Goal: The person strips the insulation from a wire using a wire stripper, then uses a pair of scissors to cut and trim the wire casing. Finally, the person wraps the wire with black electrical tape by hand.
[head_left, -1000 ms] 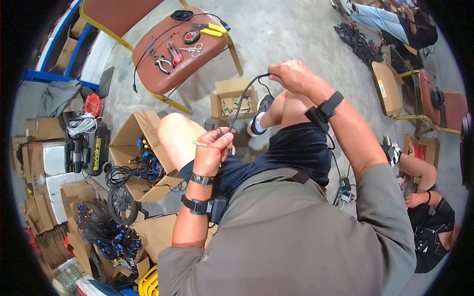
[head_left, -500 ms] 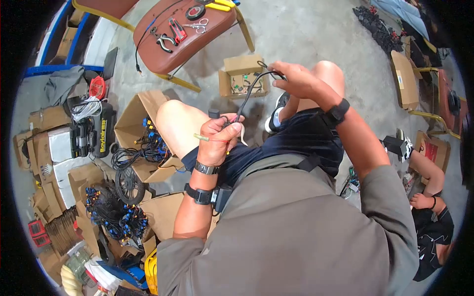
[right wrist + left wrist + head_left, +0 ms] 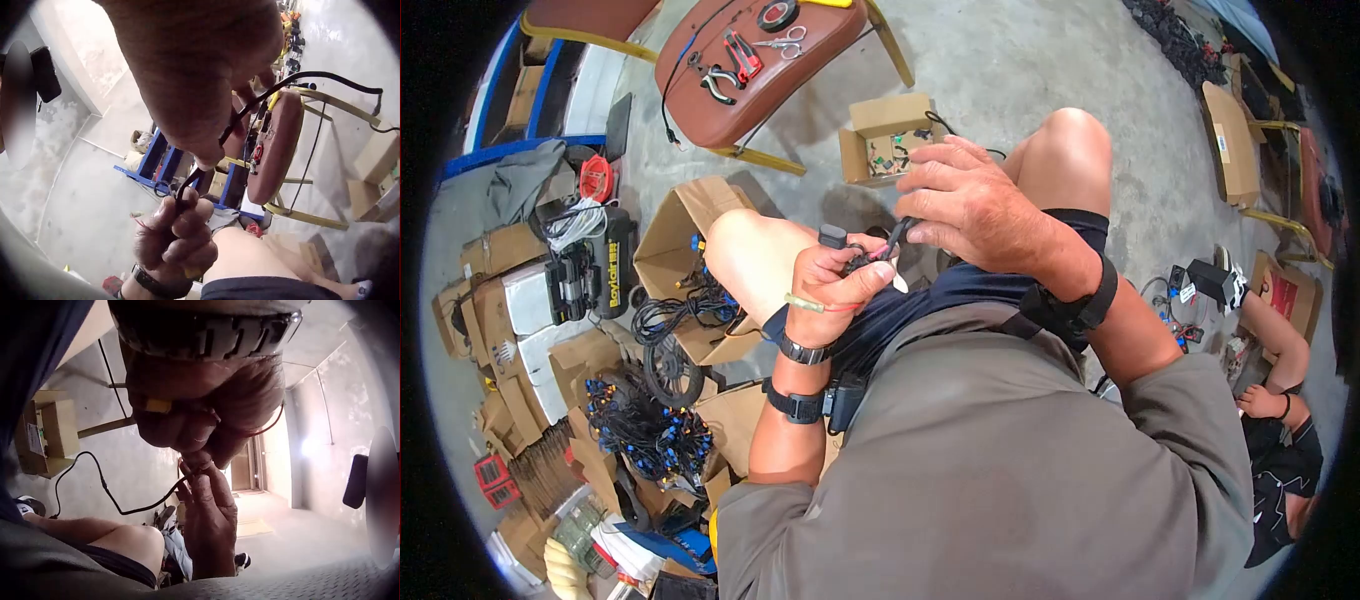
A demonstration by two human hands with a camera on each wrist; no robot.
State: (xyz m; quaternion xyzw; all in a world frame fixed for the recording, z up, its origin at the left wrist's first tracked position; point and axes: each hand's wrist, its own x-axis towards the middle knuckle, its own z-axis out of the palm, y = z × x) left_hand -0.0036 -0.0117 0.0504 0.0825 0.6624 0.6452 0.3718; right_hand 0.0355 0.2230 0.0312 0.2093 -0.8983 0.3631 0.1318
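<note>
My left hand (image 3: 832, 282) grips a black cable (image 3: 300, 75) in curled fingers, in front of my lap. A small black block-shaped connector (image 3: 833, 236) sticks up above that fist. Across its palm side lies a pale green tube-like piece (image 3: 803, 303) with a thin red wire (image 3: 265, 430). Close beside it, my right hand (image 3: 985, 208) pinches the same cable between thumb and fingers. From there the cable hangs in a loose curve, seen in both wrist views. What lies inside the left fist is hidden.
A brown chair (image 3: 700, 100) ahead carries scissors (image 3: 785, 42), a red cutter (image 3: 743, 57), pliers (image 3: 720, 85) and tape. A small carton (image 3: 855, 155) with little parts stands on the floor. Boxes of bundled cables (image 3: 650, 430) are at the left. Another person (image 3: 1275, 400) sits at the right.
My right hand has come down the cable from farther out, to just beside the left hand. The left hand keeps its grip. The head view has shifted slightly.
</note>
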